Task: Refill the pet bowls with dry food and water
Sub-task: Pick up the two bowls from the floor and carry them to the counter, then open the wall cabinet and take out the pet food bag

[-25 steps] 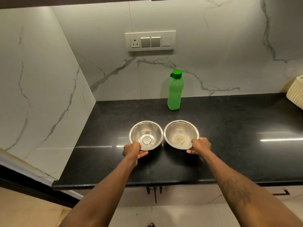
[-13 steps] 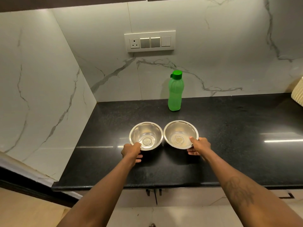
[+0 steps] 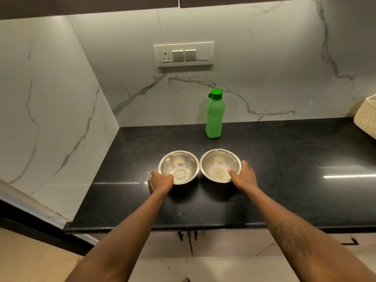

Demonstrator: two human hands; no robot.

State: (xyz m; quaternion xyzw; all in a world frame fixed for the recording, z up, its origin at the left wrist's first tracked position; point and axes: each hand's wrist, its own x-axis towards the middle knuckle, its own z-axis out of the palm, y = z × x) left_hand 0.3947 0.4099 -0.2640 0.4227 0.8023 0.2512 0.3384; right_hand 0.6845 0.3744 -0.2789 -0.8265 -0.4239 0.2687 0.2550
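Note:
Two empty steel bowls stand side by side on the black counter (image 3: 284, 163). My left hand (image 3: 159, 181) grips the near left rim of the left bowl (image 3: 179, 165). On the right bowl (image 3: 217, 163), my right hand (image 3: 243, 177) holds the near right rim, thumb inside and fingers outside. A little residue lies in the right bowl's bottom. A green water bottle (image 3: 214, 115) with a green cap stands upright behind the bowls, near the wall.
A woven cream basket (image 3: 366, 119) sits at the counter's far right edge. Marble walls close the back and left side, with a switch panel (image 3: 184, 54) on the back wall. Cabinet doors lie under the counter's front edge.
My right thumb has hooked over the right bowl's rim and its fingers have spread along the outside. My left hand has shifted slightly onto the left bowl's rim. The bowls stay in place.

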